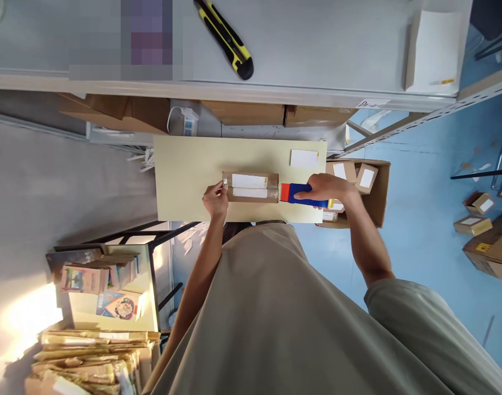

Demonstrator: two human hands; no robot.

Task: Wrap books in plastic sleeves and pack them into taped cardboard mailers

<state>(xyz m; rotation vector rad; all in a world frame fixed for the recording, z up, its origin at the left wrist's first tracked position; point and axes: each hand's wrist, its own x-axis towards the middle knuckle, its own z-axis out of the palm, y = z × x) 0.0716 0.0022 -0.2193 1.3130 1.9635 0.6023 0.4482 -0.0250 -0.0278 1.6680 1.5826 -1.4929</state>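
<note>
Box (251, 187): flat on desk (185, 164), right between both hands.
Left hand (215, 198): fingers pinching the Box at its left end.
Right hand (322, 189): wrapped around dispenser (304, 196), red head touching the Box's right end.

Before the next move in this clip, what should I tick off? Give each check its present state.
1. Left hand on the left end of the box: ok.
2. Right hand gripping the tape dispenser: ok.
3. Tape dispenser head at the box's right end: ok.
4. Box lying flat on the table: ok.
5. Tape stuck down along the seam: cannot tell.
6. Loose white label apart from the box: ok.
</note>
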